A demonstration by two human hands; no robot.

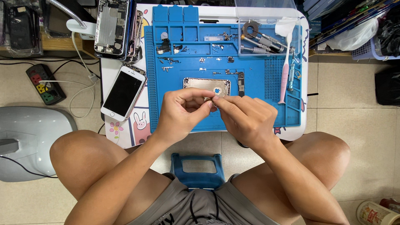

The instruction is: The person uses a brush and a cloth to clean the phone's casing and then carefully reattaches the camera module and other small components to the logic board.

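My left hand (181, 111) and my right hand (245, 118) meet over the near part of a blue repair mat (275, 114). Between their fingertips they pinch a small metal part (213, 102); its shape is too small to tell. Just behind the hands lies an opened silver phone housing (199, 83), partly hidden by my fingers. A dark circuit board strip (241, 83) lies at its right edge. Small screws and phone pieces (171, 62) are scattered on the mat's far half.
A white phone (123, 92) lies screen-up left of the mat. Stacked phone housings (114, 27) stand at the back left. Screwdrivers (262, 41), a pink toothbrush (285, 75) and a clear box sit at the right. A power strip (45, 83) is on the floor.
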